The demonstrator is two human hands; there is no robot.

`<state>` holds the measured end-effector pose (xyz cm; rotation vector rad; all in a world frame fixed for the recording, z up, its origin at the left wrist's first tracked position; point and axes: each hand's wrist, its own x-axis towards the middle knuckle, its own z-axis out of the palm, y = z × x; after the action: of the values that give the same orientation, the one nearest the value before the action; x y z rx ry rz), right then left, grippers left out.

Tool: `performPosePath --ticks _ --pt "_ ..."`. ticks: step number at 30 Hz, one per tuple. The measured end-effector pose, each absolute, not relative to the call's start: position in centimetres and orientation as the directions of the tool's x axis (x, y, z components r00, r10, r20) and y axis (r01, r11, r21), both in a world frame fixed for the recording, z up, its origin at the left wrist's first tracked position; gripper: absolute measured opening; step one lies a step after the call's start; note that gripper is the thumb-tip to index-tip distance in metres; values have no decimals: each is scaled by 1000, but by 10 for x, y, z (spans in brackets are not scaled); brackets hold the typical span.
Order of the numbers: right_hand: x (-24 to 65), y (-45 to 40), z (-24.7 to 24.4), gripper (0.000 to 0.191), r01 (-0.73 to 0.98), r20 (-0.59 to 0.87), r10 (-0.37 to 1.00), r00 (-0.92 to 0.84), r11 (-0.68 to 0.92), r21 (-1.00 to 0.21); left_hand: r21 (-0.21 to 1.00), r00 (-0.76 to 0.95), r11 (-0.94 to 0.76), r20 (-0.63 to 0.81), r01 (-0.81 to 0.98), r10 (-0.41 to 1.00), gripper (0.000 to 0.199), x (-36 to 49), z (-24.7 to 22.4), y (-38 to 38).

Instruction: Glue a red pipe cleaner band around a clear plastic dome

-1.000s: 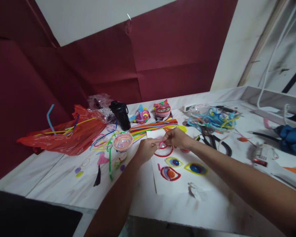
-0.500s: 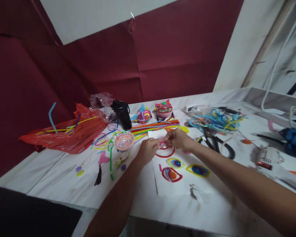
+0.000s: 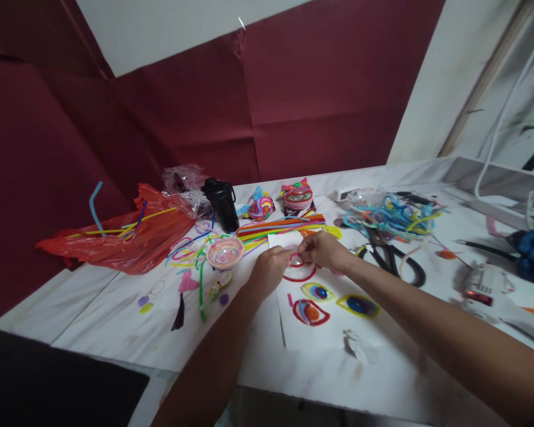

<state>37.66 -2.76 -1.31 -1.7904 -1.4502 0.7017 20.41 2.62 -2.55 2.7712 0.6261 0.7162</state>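
My left hand (image 3: 270,268) and my right hand (image 3: 323,249) meet over the top of a white paper sheet (image 3: 302,338). Between their pinched fingertips is a small pink ring (image 3: 296,259), held by both. Just below it a red curved piece (image 3: 300,279) lies on the sheet. Farther down the paper are a small yellow-edged eye shape (image 3: 317,292), a larger yellow-edged eye with a blue centre (image 3: 358,305) and a red-edged eye with an orange centre (image 3: 311,312).
A colourful bowl (image 3: 225,254), black bottle (image 3: 221,204) and red plastic bag (image 3: 115,240) stand left. Pipe cleaners (image 3: 280,225) lie behind the hands. Right are black-handled scissors (image 3: 389,258), a blue tangle (image 3: 394,216) and a glue gun (image 3: 489,284).
The view has shifted very slightly. Both hands remain together at the pink ring, with almost no visible movement.
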Motion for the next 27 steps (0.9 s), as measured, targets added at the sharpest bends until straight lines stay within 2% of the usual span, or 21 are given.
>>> performPosePath --ticks 10,18,27 --pt "373 -29 -12 12 602 31 973 228 -116 -790 274 800 -909 439 314 409 24 204 -32 31" --pt "376 -29 -17 7 641 88 971 224 -79 -764 316 757 -897 490 309 433 27 203 -39 38" --pt "373 -33 -10 13 677 87 976 199 -73 -732 343 735 -894 519 290 437 22 204 -44 41"
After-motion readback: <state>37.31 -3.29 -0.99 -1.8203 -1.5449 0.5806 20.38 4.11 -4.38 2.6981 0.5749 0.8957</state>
